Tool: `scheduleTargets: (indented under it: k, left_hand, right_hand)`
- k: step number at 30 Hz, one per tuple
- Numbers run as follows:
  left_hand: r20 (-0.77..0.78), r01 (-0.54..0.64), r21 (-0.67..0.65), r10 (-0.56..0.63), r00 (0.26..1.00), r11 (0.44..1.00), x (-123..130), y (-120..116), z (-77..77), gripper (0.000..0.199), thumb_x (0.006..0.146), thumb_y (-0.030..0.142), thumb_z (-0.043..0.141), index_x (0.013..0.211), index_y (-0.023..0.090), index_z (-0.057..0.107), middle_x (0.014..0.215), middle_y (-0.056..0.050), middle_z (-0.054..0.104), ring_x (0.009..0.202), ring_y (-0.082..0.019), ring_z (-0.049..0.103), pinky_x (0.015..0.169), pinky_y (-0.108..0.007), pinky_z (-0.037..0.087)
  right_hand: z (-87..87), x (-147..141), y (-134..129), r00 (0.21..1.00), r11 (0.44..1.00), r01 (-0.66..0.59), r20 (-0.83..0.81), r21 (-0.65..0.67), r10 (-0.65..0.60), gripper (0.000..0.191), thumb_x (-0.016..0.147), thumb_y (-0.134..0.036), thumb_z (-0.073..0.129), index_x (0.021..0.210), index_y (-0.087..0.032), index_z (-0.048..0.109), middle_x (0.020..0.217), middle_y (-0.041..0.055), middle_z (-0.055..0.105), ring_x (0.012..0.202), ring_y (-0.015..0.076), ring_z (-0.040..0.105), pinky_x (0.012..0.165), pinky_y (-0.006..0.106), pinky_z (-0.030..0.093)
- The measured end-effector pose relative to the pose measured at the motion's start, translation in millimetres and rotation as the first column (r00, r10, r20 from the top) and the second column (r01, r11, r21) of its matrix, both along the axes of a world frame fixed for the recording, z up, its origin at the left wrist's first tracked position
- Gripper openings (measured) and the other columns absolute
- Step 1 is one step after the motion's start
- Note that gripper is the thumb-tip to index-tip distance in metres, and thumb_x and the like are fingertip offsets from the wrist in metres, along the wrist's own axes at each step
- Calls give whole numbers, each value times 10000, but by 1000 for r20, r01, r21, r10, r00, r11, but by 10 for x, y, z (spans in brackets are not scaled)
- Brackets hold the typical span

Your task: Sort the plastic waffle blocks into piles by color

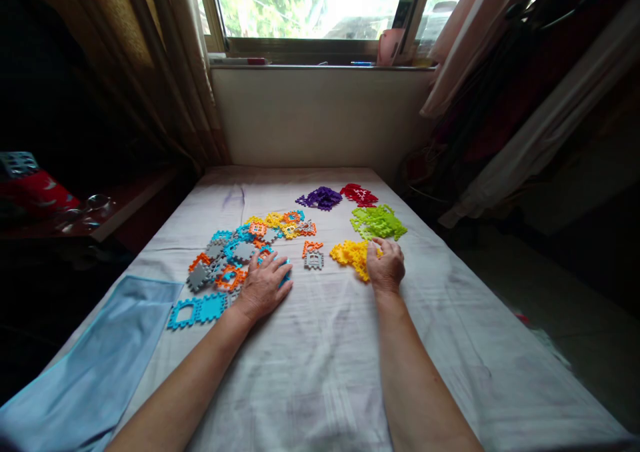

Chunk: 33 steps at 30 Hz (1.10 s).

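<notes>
My left hand (265,284) lies with fingers spread over the near right side of a mixed heap of plastic interlocking tiles (243,251) in blue, grey, orange and yellow. Its fingers partly cover some blue and orange tiles. At the right, my right hand (386,264) has its fingers curled against a pile of yellow interlocking pieces (351,255), with some yellow showing between the fingers. Between both hands lie a grey window tile (314,261) and an orange piece (313,247). Two joined blue tiles (213,307) rest in front of the mixed heap.
Behind the yellow pile are green pieces (379,222), red pieces (359,195) and purple pieces (323,199). A light blue cloth (115,345) covers the left edge of the sheet-covered table (320,365). A pink cup (389,47) stands on the windowsill.
</notes>
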<state>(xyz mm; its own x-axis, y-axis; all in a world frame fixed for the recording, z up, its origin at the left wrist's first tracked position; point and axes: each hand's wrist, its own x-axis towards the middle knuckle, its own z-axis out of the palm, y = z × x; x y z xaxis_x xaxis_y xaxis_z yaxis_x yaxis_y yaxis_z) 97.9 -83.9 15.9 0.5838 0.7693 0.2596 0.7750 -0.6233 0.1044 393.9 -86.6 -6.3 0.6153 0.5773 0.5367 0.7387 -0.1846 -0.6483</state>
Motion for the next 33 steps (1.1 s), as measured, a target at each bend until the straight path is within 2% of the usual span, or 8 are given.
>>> scheduleTargets:
  k: [6,14,19,23,26,28,30,33]
  left_hand:
    - [19,-77,-40,77,997,996,-154,250,55,358,909,439,507,1201,288,648,1377,-62,611,1349,-293,472,1178,-598,182]
    - [-173,-363,-112,342,924,925,-264,1201,388,611,908,536,436,1434,228,469,1556,-144,391,1427,-323,355,1142,-597,229]
    - [-195,-274,-152,243,950,949,-362,1222,324,433,907,507,425,1181,270,662,1361,-90,619,1288,-282,519,1133,-566,232]
    - [-138,-207,-122,190,972,971,-500,1133,357,450,892,561,394,925,260,727,1074,-62,745,1093,-256,630,1102,-489,274]
    - [-173,-191,-196,158,972,962,-579,1212,460,556,885,620,329,747,246,715,908,-57,753,953,-245,662,939,-386,410]
    - [-191,-268,-237,226,955,934,-600,1337,518,593,886,633,302,720,238,713,864,-64,748,872,-242,670,802,-336,449]
    - [-178,-368,-209,334,925,906,-590,1499,542,529,870,612,367,815,236,735,966,-70,753,920,-251,670,780,-319,457]
    - [-195,-489,-168,458,867,856,-534,1757,507,494,767,588,564,1088,243,711,1244,-88,688,1140,-299,612,892,-338,453]
  right_hand:
    - [41,-288,13,974,968,-177,170,180,147,253,876,-244,493,930,-182,732,1045,121,679,982,243,597,936,397,464]
    - [-24,-738,41,879,882,-444,267,157,395,195,883,-189,533,905,-214,726,1036,89,693,970,223,595,906,386,476]
    - [-58,-703,49,888,882,-441,225,170,400,205,885,-183,529,914,-216,729,1019,84,702,973,220,604,909,388,480]
    - [-49,-704,58,890,878,-445,201,179,410,201,884,-184,528,903,-211,726,1001,85,708,957,219,610,891,383,486]
    - [-37,-733,62,883,871,-458,201,180,423,203,885,-179,523,889,-216,723,991,79,709,943,213,616,885,378,491]
    - [-38,-745,65,878,866,-468,201,175,434,205,885,-178,523,894,-220,723,989,75,711,939,210,620,887,378,491]
    - [-48,-746,70,873,862,-477,204,170,443,202,888,-176,525,906,-218,722,987,74,712,939,208,622,883,375,493]
    - [-65,-734,77,869,861,-481,222,167,442,195,893,-172,528,918,-210,718,974,74,714,925,205,623,863,364,497]
